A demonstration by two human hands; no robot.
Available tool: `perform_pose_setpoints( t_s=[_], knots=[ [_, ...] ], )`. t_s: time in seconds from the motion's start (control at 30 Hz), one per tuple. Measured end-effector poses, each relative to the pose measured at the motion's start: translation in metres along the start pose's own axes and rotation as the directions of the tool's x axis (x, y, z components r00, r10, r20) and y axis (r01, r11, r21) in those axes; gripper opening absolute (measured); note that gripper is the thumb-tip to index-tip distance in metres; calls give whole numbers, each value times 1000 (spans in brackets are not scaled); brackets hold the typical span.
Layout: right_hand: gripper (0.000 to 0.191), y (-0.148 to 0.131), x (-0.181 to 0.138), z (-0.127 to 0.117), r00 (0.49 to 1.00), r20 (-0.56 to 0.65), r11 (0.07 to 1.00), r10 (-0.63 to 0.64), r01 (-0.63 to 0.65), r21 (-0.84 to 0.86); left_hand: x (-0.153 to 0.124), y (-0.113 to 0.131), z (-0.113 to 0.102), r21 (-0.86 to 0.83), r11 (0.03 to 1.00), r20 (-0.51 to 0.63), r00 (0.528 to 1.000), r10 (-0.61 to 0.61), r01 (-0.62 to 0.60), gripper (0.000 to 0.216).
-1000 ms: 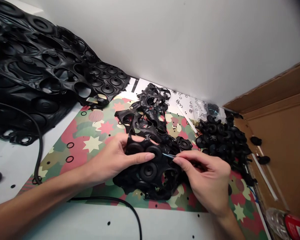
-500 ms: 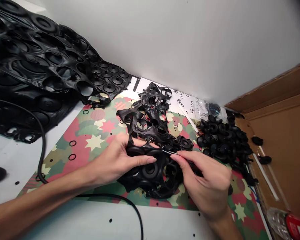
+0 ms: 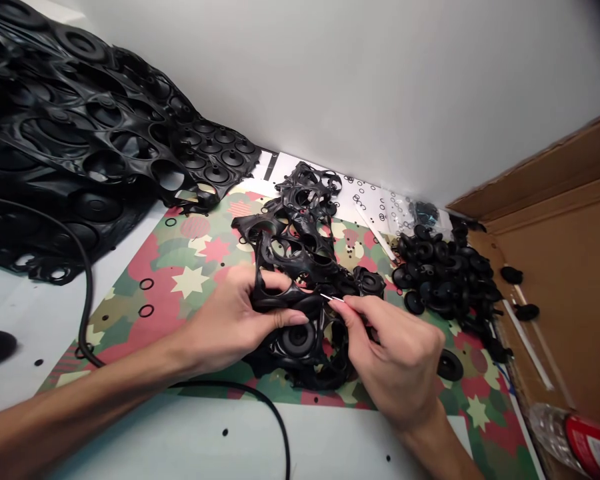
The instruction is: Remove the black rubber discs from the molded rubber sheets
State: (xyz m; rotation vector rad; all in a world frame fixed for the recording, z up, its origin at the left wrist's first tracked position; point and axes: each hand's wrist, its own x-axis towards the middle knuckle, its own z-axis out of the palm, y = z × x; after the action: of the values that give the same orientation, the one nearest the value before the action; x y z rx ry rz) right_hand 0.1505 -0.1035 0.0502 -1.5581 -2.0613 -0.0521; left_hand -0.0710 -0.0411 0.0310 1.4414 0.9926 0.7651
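A black rubber sheet [image 3: 295, 250] with moulded round discs and torn-out holes lies crumpled over the camouflage-patterned mat. My left hand [image 3: 243, 313] grips its near part, the thumb on top and the fingers reaching through and under the web. In my right hand [image 3: 400, 353], thumb and forefinger pinch a thin, pointed metal tool [image 3: 330, 297]; most of it is hidden in the hand. Its tip touches or nearly touches the rubber just right of my left fingertips. One moulded disc [image 3: 296, 339] shows below my left thumb.
Large black rubber sheets [image 3: 130, 133] are heaped at the left. Loose black rubber parts [image 3: 445, 273] form a pile at the right, beside a cardboard box [image 3: 555, 267]. A black cable [image 3: 260, 395], small rings [image 3: 146, 284], a white strip [image 3: 375, 233] and a red-labelled bottle [image 3: 580, 437] lie around.
My right hand has shifted left and slightly up, bringing the tool tip a little left. My left hand keeps its grip. A loose black disc now shows to the right of my right hand.
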Motion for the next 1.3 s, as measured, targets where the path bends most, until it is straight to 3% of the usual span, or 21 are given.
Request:
perform_pose_setpoints(
  t_s=[0.4, 0.63, 0.73, 0.87, 0.97, 1.1, 1.3],
  knots=[
    [40, -5, 5, 10, 998, -42, 994, -44, 40, -103, -2, -15, -6, 23, 995, 98, 990, 99, -102, 23],
    [38, -1, 5, 18, 999, -48, 999, 0, -2, -32, -3, -18, -12, -67, 996, 181, 981, 64, -52, 22],
    [37, -5, 4, 18, 999, -33, 998, 38, -36, 44, -3, -23, -15, -109, 992, 165, 985, -48, 67, 29],
    [28, -7, 4, -1, 987, 62, 970, 148, -157, 183, 2, -26, -13, -228, 949, 40, 976, -216, 220, 50],
    [22, 0, 3, -25, 954, 176, 916, 242, -284, 282, 4, -22, -11, -343, 896, 78, 959, -271, 281, 54],
    [20, 8, -1, -49, 913, 219, 840, 343, -403, 363, 3, -18, -9, -427, 856, 153, 956, -249, 291, 50],
    [19, -6, 3, -45, 929, 239, 876, 283, -352, 329, 2, -14, -7, -371, 904, 152, 974, -166, 212, 41]
  ],
)
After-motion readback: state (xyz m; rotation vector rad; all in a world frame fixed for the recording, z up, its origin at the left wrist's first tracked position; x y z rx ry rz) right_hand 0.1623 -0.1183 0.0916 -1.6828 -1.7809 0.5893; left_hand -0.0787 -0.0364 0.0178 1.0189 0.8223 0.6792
